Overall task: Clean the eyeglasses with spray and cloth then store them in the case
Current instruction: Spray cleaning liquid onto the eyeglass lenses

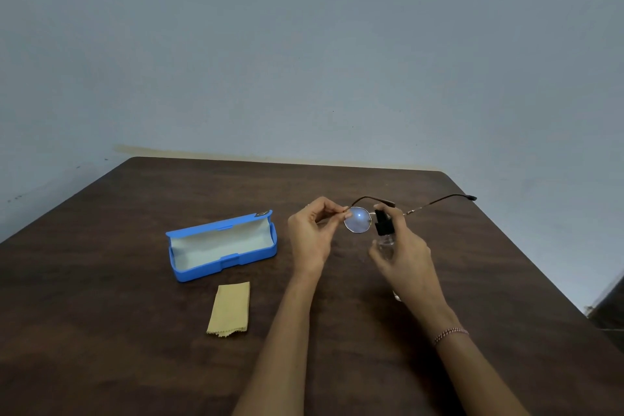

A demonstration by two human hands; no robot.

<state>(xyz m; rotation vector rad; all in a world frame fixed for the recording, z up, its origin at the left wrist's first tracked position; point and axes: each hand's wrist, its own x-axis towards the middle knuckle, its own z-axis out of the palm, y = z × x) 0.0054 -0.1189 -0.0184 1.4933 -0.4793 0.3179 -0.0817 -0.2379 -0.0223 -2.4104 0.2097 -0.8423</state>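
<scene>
Left hand (309, 234) pinches light, fragile eyeglasses (358, 219) at the frame edge; right hand (401, 246) grips the slippery spray bottle (385, 240).

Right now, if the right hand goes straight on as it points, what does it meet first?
Probably the eyeglasses lens, just beyond the spray bottle the right hand grips; depth is unclear.

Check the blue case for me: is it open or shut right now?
Open. The blue case lies on the table with its lid tipped back, pale lining exposed and nothing inside.
</scene>
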